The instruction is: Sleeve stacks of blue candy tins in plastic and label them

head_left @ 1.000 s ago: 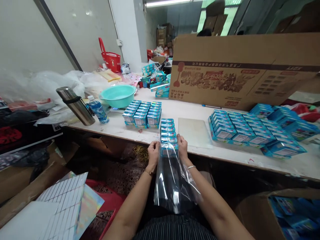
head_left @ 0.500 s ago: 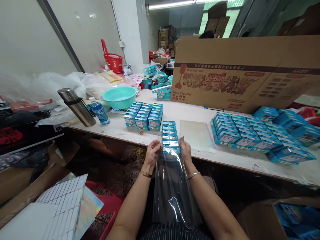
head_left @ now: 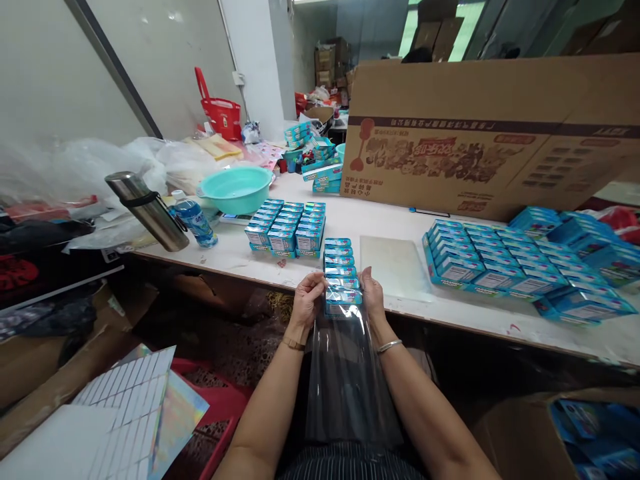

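A clear plastic bag (head_left: 350,380) hangs from the table edge toward my lap. Its upper end lies over the near part of a row of small blue boxes (head_left: 341,272). My left hand (head_left: 307,300) pinches the bag's left edge beside the nearest boxes. On the other side, my right hand (head_left: 373,293) grips the bag's right edge, thumb pointing up. Just right of the row lies a flat pale board (head_left: 393,263). Farther left stand several packed blue display boxes (head_left: 286,230).
More filled blue boxes (head_left: 480,260) cover the table's right side, before a large cardboard box (head_left: 480,140). A steel flask (head_left: 147,212), a blue-labelled bottle (head_left: 195,219) and a turquoise basin (head_left: 236,191) stand at left. An open carton (head_left: 520,433) sits low at right.
The view has shifted slightly. Both hands keep their hold on the bag's edges, and the left fingers have curled a little more over the bag's edge.
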{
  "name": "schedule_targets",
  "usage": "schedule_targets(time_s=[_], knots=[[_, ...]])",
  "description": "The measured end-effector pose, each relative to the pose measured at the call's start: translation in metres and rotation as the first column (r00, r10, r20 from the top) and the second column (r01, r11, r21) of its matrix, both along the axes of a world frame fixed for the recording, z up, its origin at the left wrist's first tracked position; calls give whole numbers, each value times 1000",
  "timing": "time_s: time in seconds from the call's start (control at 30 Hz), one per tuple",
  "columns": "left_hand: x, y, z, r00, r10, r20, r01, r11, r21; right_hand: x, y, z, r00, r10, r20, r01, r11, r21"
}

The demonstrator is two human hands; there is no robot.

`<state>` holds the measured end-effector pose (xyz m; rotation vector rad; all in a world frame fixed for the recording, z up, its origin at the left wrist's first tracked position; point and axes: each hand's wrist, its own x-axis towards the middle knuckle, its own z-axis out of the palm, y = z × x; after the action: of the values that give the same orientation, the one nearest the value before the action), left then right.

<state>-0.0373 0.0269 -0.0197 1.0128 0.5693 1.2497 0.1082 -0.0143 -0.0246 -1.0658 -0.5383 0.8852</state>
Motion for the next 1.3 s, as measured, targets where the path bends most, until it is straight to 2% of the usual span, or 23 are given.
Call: schedule_targets(time_s=[0.17, 0.33, 0.4, 0.6, 0.8, 1.0, 1.13, 1.23, 1.3], knots=[[6, -1, 5, 999, 38, 9, -38, 999, 34, 4, 10, 0, 1000, -28, -13, 27, 998, -56], [6, -5, 10, 979, 121, -163, -95, 983, 155, 4, 5, 3, 1000, 10, -19, -11, 999, -38], [6, -4, 10, 976, 136, -170, -105, 978, 182, 3, 2, 7, 999, 30, -17, -30, 999, -14], [13, -2, 4, 980, 146, -135, -134, 986, 94, 5, 3, 15, 999, 48, -5, -48, 999, 9], [17, -4, -3, 971, 172, -166, -149, 978, 144, 9, 9, 16, 998, 57, 7, -57, 998, -5], [20, 6, -2, 966, 162, -202, -140, 983, 119, 14, 18, 8, 997, 12, 77, -10, 1000, -28], [24, 11, -11, 961, 195, -197, -180, 979, 95, 12, 7, -1, 991, -20, 135, 18, 1000, 14], [32, 11, -15, 972, 202, -123, -202, 979, 12, 5, -2, 0, 987, -38, 157, 33, 999, 38], [38, 11, -13, 986, 157, -56, -161, 985, -69, 2, -5, 9, 986, -23, 163, 16, 999, 41]])
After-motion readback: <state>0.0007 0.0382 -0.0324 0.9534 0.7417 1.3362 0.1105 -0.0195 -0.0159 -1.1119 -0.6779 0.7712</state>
